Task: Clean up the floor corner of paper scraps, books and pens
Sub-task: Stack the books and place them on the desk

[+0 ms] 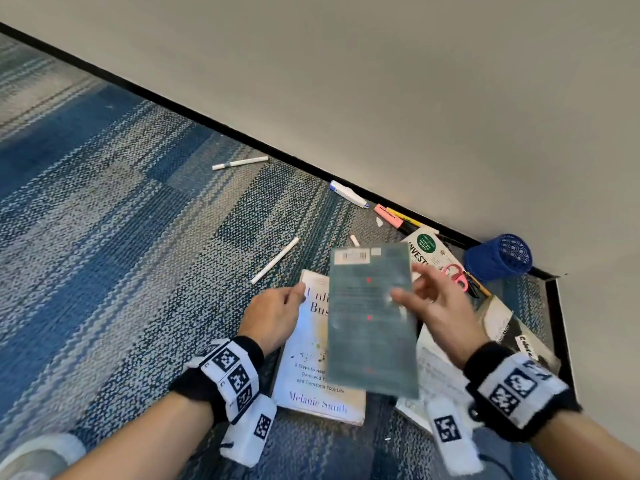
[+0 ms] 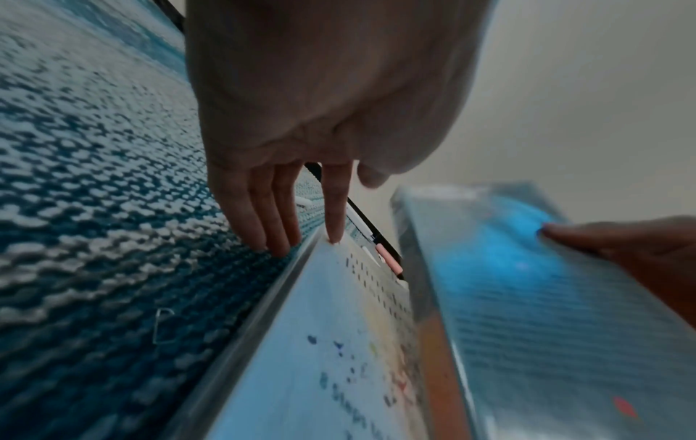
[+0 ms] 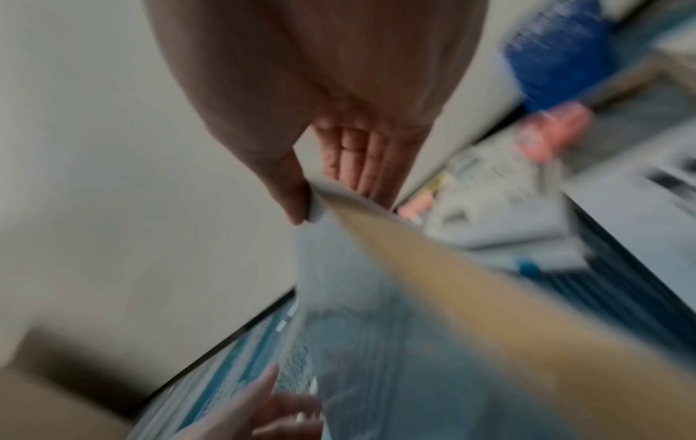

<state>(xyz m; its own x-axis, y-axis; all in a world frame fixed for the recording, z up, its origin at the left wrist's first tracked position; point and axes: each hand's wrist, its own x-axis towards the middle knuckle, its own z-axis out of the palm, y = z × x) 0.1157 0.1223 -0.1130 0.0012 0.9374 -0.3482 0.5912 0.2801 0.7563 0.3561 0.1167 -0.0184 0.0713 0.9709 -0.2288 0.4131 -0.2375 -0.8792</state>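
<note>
My right hand (image 1: 412, 287) holds a teal book (image 1: 372, 317) tilted in the air, thumb on its back cover and fingers behind it. In the right wrist view the thumb (image 3: 297, 205) pinches the teal book (image 3: 376, 327) at its edge. A white book (image 1: 311, 372) lies flat on the carpet under it. My left hand (image 1: 294, 296) is at that book's far left corner with straight fingers (image 2: 278, 232), the index tip touching the white book (image 2: 320, 342). Two white pens (image 1: 239, 163) (image 1: 275, 260) lie on the carpet, and small paper scraps (image 1: 379, 221) lie near the wall.
Along the baseboard lie a white-and-blue marker (image 1: 348, 194) and a pink highlighter (image 1: 389, 213). A green-badged book (image 1: 427, 252), pink scissors (image 1: 457, 275), a dark book (image 1: 512, 327) and a tipped blue mesh cup (image 1: 498, 256) fill the corner. A metal clip (image 2: 163, 326) lies on the carpet.
</note>
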